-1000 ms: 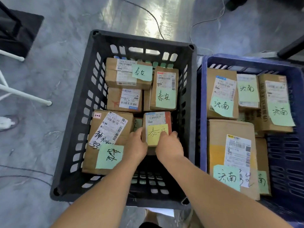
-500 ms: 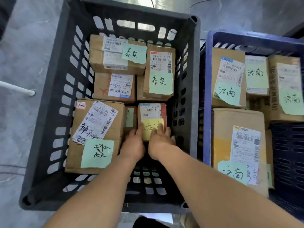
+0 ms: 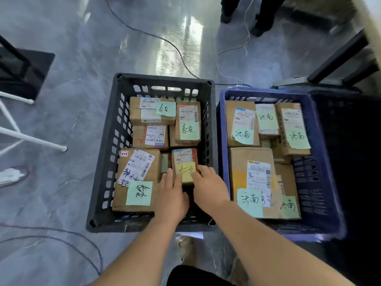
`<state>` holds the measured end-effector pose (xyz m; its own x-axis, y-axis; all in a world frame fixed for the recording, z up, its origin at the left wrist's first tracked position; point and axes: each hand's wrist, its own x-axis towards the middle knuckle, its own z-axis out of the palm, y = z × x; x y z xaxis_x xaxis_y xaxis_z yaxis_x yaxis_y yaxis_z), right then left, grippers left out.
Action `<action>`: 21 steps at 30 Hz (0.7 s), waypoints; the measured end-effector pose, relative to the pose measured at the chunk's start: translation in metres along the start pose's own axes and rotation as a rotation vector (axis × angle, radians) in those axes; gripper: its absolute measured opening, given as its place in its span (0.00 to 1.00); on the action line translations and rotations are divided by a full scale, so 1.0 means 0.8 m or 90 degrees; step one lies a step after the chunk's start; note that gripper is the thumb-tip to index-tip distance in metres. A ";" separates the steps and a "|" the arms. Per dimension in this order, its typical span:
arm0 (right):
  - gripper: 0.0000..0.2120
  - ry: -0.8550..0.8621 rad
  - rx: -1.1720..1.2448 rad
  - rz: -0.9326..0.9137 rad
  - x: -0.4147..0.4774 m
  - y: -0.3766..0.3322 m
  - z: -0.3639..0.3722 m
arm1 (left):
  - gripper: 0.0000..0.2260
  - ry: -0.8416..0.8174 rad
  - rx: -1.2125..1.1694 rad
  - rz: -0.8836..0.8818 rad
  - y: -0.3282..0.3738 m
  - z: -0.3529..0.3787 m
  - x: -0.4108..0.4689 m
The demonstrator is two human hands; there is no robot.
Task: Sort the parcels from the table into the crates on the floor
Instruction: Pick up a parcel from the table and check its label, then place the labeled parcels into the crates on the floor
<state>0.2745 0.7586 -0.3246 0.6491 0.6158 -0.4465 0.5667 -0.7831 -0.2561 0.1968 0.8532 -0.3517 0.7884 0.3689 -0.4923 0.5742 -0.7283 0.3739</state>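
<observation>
A small brown parcel with a yellow note lies in the black crate among several cardboard parcels with green notes. My left hand rests at the parcel's near left edge, its fingers straight against it. My right hand lies on the parcel's near right corner, fingers flat over the yellow note's edge. A large parcel with a green note fills the crate's near left. The blue crate to the right holds several parcels with green notes.
Both crates stand side by side on a grey floor crossed by cables. White stand legs reach in from the left. A person's feet are at the far side. A dark bar slants at the upper right.
The view has pulled back and up from the crates. Both hands stay on the yellow-note parcel, which now lies low in the black crate; the fingers have flattened.
</observation>
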 end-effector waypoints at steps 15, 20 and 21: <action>0.22 0.215 -0.115 0.120 -0.233 0.068 -0.065 | 0.30 0.124 0.225 0.162 0.130 -0.017 -0.187; 0.22 0.310 -0.092 0.188 -0.339 0.089 -0.063 | 0.31 0.142 0.253 0.224 0.174 0.012 -0.265; 0.23 0.321 -0.084 0.203 -0.362 0.095 -0.061 | 0.31 0.145 0.261 0.242 0.185 0.019 -0.281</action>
<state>0.1541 0.5253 -0.1730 0.9392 0.3432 -0.0147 0.3420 -0.9382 -0.0530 0.1014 0.6541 -0.1976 0.9751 0.1212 -0.1858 0.1474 -0.9799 0.1343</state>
